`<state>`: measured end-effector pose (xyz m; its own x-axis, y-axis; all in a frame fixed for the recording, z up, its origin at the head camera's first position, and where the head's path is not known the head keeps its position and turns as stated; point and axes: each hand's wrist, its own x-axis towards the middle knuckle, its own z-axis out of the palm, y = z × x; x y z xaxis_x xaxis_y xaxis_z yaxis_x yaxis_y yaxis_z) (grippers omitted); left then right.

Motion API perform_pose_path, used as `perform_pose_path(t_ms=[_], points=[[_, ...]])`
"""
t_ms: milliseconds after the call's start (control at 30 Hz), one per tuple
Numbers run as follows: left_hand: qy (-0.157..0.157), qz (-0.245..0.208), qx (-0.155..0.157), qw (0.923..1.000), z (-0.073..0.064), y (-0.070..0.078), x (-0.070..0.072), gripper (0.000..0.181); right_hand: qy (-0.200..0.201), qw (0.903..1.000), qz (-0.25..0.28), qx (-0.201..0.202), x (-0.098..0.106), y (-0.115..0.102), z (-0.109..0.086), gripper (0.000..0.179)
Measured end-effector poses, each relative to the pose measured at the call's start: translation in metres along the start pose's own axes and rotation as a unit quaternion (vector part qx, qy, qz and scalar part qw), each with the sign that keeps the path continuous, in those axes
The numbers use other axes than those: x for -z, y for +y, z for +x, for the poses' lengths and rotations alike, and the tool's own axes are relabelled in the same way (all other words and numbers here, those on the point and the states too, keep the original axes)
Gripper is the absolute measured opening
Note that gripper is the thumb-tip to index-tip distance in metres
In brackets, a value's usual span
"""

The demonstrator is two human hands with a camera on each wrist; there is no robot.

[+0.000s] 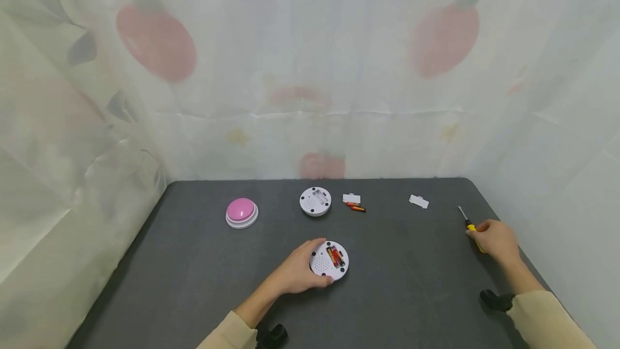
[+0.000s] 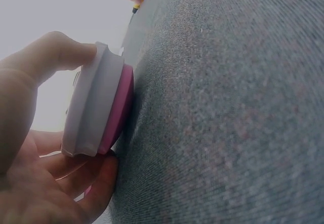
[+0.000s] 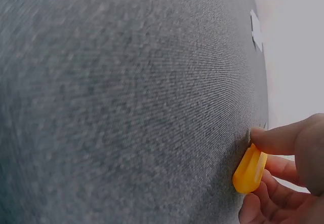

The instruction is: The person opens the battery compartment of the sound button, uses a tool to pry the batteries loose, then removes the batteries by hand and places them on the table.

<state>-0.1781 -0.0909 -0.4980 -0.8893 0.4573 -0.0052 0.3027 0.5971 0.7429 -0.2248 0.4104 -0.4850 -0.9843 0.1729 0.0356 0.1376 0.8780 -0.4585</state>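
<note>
My left hand (image 1: 301,269) grips a round white push button (image 1: 321,265) by its rim, thumb on one side and fingers on the other. It lies upside down, pink dome (image 2: 119,110) towards the table, with two red-and-black batteries (image 1: 335,256) in its open compartment beside a patch of small holes. Far to the right, my right hand (image 1: 495,242) pinches the yellow handle of a screwdriver (image 3: 249,171) between thumb and fingers, low at the tabletop. The screwdriver's metal shaft points away towards the back of the table.
Behind stands a second overturned push button (image 1: 315,201) with a bare battery compartment. Beside it are a white battery cover (image 1: 351,198) and two loose batteries (image 1: 356,207). Another cover (image 1: 418,201) lies further right. A pink-topped button (image 1: 241,212) sits upright at left on the grey table (image 1: 194,284).
</note>
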Motion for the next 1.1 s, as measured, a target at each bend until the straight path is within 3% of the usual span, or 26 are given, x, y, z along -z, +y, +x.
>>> perform_pose_path(t_ms=[367, 867, 1100], points=[[-0.004, 0.005, 0.004, 1.0, -0.001, 0.0, -0.003, 0.091, 0.008, 0.9997, 0.016, -0.015, 0.002, -0.005, -0.003, 0.041], [0.0, 0.004, 0.007, 1.0, 0.0, -0.001, -0.002, 0.092, 0.09, 0.9924, 0.034, 0.077, 0.005, -0.047, -0.017, 0.029], [0.007, 0.005, 0.004, 1.0, 0.0, -0.001, -0.003, 0.091, 0.095, 0.9886, 0.064, 0.098, 0.007, -0.08, -0.027, 0.026]])
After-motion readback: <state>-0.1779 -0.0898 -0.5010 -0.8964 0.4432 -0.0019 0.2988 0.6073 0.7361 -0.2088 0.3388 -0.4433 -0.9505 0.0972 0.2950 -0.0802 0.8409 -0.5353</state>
